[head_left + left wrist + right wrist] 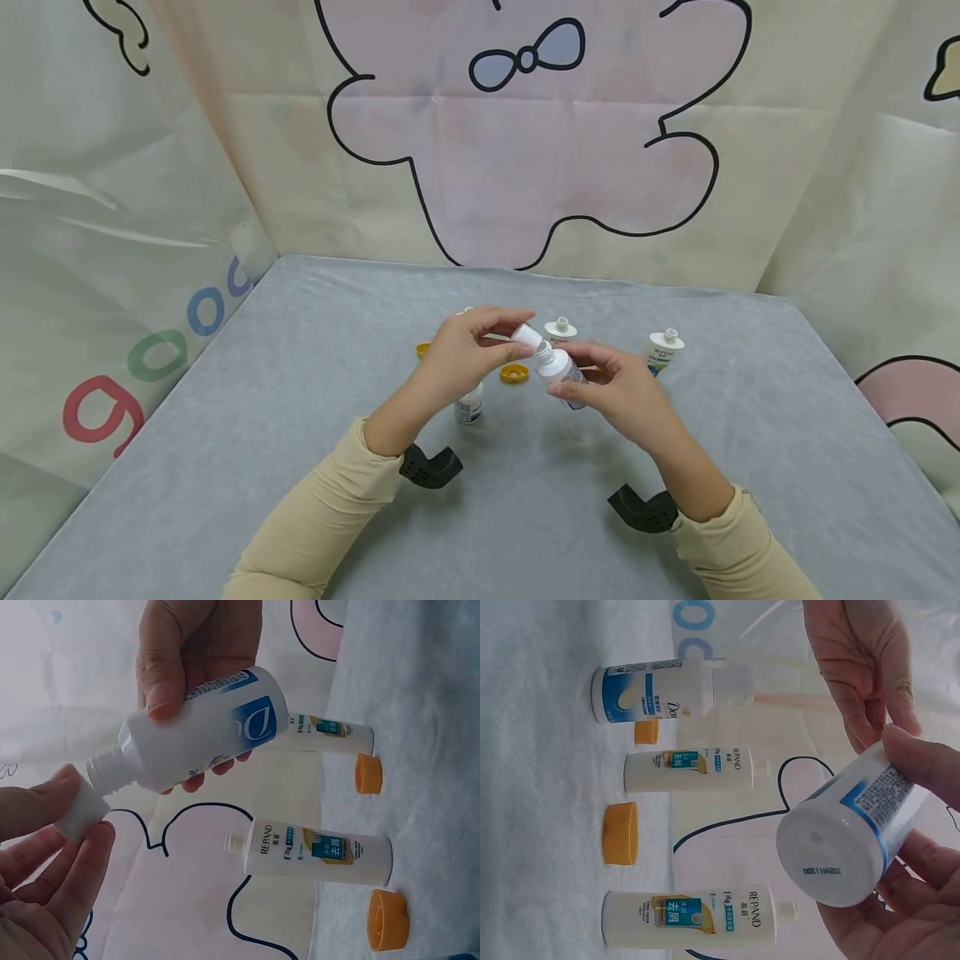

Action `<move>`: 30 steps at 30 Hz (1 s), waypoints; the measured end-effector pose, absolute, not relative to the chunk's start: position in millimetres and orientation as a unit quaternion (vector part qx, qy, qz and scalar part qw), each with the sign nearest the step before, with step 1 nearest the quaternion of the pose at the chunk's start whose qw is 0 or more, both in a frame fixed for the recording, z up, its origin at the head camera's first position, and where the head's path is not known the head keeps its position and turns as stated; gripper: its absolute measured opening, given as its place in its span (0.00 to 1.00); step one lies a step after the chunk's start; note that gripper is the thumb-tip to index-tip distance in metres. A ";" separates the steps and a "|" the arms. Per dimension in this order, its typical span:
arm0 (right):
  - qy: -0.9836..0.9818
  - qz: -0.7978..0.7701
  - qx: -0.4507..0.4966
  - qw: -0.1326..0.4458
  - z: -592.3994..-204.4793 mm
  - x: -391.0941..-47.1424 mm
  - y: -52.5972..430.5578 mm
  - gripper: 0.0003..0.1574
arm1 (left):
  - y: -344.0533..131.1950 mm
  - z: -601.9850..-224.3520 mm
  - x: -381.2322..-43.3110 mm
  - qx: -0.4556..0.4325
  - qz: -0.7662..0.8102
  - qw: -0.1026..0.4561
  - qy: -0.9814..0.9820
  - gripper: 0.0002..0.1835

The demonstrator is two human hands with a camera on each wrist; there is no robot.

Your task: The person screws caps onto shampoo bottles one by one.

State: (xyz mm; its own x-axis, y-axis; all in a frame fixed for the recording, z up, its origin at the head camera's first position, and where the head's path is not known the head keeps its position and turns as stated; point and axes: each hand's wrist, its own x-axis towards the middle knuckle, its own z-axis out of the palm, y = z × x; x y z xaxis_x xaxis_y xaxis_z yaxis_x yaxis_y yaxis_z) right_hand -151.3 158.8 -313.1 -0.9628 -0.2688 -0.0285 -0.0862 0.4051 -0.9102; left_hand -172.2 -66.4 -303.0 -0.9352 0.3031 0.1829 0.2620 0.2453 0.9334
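Note:
My right hand [622, 392] grips a white Dove bottle [210, 735] with a blue label, its body tilted and raised over the table. The bottle's threaded neck [111, 771] is uncovered and points toward my left hand [465, 340]. Between thumb and fingertips, the left hand pinches a white cap [82, 814], held tilted right at the bottle's mouth. Seen in the right wrist view, the bottle's round base [829, 855] faces the camera, and the bottle hides the cap there.
A second Dove bottle [652, 690], with its white cap on, stands near my left wrist. Further back are white REPAND bottles with bare necks, one in the middle [561, 330] and one to the right [664, 346]. Orange caps [514, 373] lie on the grey cloth [225, 467].

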 end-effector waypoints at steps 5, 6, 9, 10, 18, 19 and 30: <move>0.838 -0.528 -0.112 0.080 -313.3 -150.6 158.6 0.31 | -64.5 -303.8 -170.7 0.166 0.594 0.024 0.787 0.18; 0.838 -0.528 -0.113 0.080 -313.3 -150.4 158.6 0.31 | -64.4 -304.1 -170.4 0.166 0.595 0.024 0.786 0.18; 0.837 -0.529 -0.115 0.081 -313.4 -150.1 158.6 0.30 | -63.7 -304.8 -169.8 0.175 0.602 0.025 0.779 0.18; 0.837 -0.529 -0.116 0.081 -313.4 -150.0 158.6 0.30 | -63.3 -305.1 -169.7 0.180 0.603 0.025 0.777 0.18; 0.839 -0.524 -0.125 0.074 -315.0 -149.7 159.3 0.30 | -61.4 -304.9 -167.1 0.184 0.613 0.039 0.767 0.18; 0.839 -0.524 -0.126 0.074 -314.9 -149.7 159.2 0.30 | -61.5 -304.8 -167.0 0.184 0.614 0.040 0.767 0.18; 0.841 -0.520 -0.128 0.073 -314.9 -149.9 159.3 0.30 | -60.1 -304.7 -165.2 0.184 0.631 0.062 0.751 0.19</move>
State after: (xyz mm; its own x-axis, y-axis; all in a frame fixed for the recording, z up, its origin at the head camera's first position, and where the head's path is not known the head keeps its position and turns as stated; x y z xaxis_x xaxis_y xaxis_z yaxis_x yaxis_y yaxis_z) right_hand -149.9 159.3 -314.9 -0.9566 -0.2914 0.0110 -0.1401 0.4263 -0.8937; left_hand -165.2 -60.1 -304.7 -0.9245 0.3550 0.1386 0.1979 0.1363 0.9707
